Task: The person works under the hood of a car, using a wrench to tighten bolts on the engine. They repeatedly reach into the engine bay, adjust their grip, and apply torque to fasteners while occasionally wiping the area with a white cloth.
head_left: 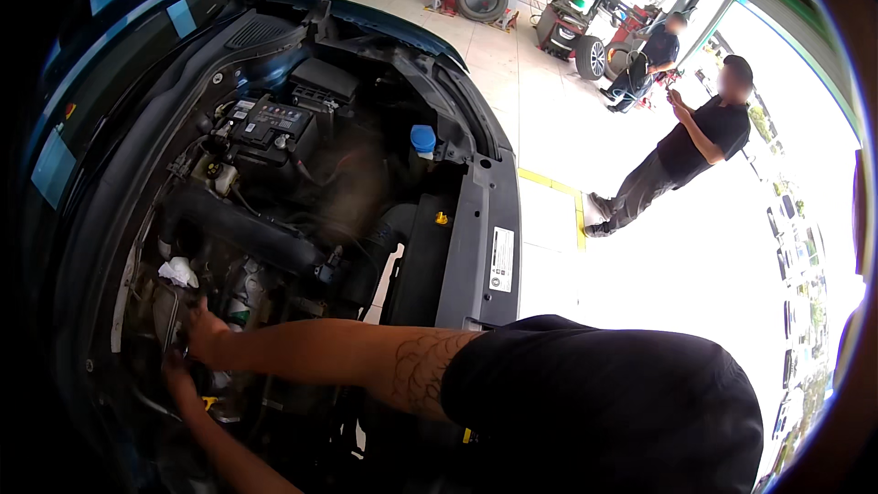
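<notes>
My right arm reaches leftward across the open engine bay. Its hand, my right hand [208, 337], is low among the parts near the windscreen side, fingers curled around something I cannot make out. Just below it is my left hand [177, 373], in shadow, also closed, with what it holds hidden. A thin shiny metal rod [171, 318] stands beside both hands; whether either one grips it is unclear. A crumpled white cloth or paper [178, 272] lies above them. Close to the right hand runs a thick black hose [242, 233].
A black battery [272, 131] sits farther back, near a blue-capped reservoir neck [422, 139]. The front crossmember [485, 229] edges the bay on the right. A yellow loop handle [209, 402] is below my hands. Two people stand on the workshop floor, near a loose wheel [591, 58].
</notes>
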The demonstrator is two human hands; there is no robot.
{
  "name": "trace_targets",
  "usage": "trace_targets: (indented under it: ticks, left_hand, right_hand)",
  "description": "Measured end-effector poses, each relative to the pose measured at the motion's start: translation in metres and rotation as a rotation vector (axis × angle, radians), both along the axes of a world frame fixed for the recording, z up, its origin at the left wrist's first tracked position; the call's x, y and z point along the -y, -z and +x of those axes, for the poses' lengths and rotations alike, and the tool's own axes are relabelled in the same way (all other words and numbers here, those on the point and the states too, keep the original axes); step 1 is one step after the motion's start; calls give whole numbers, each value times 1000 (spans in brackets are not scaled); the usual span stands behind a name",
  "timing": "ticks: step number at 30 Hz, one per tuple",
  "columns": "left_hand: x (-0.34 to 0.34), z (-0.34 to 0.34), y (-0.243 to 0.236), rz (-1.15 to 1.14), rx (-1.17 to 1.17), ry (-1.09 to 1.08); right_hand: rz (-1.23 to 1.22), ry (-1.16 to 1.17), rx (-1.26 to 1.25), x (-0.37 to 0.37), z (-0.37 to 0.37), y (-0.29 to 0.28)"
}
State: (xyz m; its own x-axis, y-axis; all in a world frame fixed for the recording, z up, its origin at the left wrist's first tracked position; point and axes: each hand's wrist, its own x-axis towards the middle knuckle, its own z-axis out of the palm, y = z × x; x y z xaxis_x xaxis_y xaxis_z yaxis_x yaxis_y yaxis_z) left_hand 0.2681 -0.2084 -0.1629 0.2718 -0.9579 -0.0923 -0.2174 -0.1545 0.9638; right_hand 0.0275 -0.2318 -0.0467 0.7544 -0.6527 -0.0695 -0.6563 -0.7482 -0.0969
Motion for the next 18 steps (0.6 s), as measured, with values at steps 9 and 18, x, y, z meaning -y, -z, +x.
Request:
trace_targets:
  ticks: [9, 18]
  left_hand:
    - [22, -25, 8, 77, 13, 9]
    - [27, -21, 9, 100, 60, -1]
  right_hand:
    - [150, -18, 149, -6, 4, 16]
    - [232, -145, 161, -13, 6, 25]
